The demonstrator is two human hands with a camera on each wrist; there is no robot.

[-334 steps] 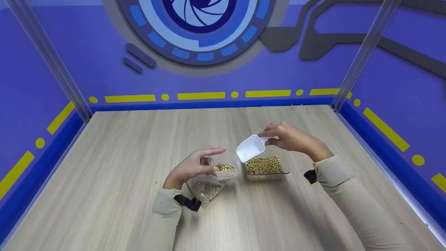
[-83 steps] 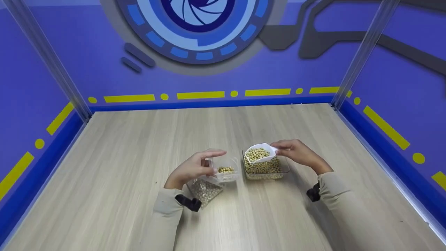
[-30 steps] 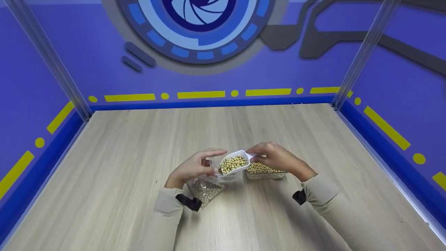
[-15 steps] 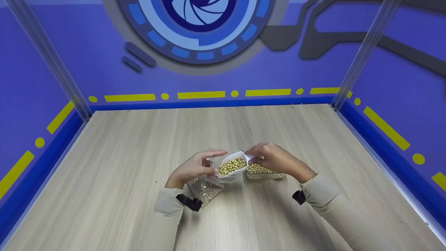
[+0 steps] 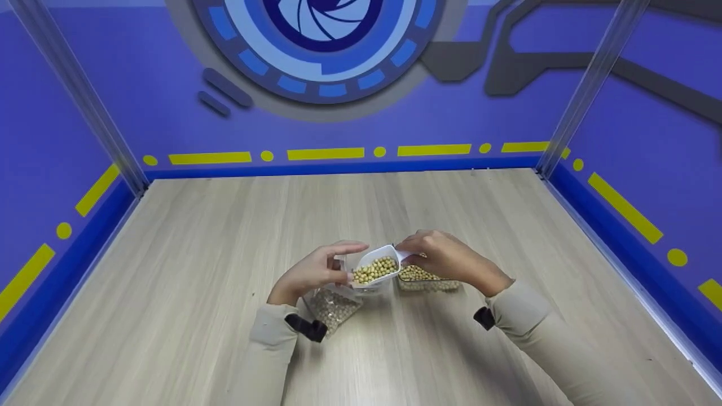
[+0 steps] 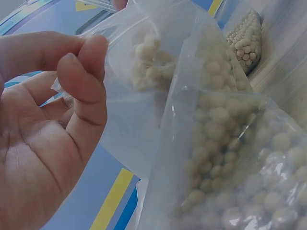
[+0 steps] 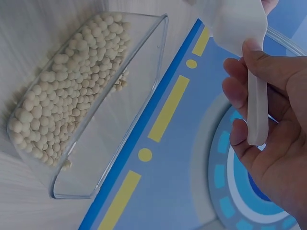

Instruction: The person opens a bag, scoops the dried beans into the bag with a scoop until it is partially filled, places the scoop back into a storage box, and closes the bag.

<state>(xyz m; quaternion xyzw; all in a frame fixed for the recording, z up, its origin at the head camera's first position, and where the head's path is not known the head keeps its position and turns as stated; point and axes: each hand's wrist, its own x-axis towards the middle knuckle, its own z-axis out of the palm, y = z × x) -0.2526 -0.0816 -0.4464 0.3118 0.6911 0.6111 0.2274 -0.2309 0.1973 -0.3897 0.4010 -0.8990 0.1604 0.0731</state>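
My left hand [image 5: 313, 270] pinches the mouth of a clear plastic bag [image 5: 333, 310], whose lower part bulges with round, pale yellow beans like soybeans. In the left wrist view, the bag's film [image 6: 129, 124] hangs from the fingertips. My right hand [image 5: 451, 259] grips a white scoop by its handle [image 7: 257, 110]. The scoop's bowl [image 5: 369, 256] sits at the bag mouth, tilted toward the left hand, with beans [image 5: 377, 270] in it. Part of the bag mouth is hidden behind the bowl. Just right of the bag, under the right hand, stands a clear rectangular container [image 5: 431, 286] of beans.
The wood-grain table [image 5: 225, 237] is bounded by blue printed walls [image 5: 338, 135] at the back and sides. Metal posts [image 5: 581, 107] stand at the back corners.
Earlier the right hand filled the scoop at the container, then carried it left to the bag. Over the last second the scoop dips slightly and its beans shift. The left hand stays put.
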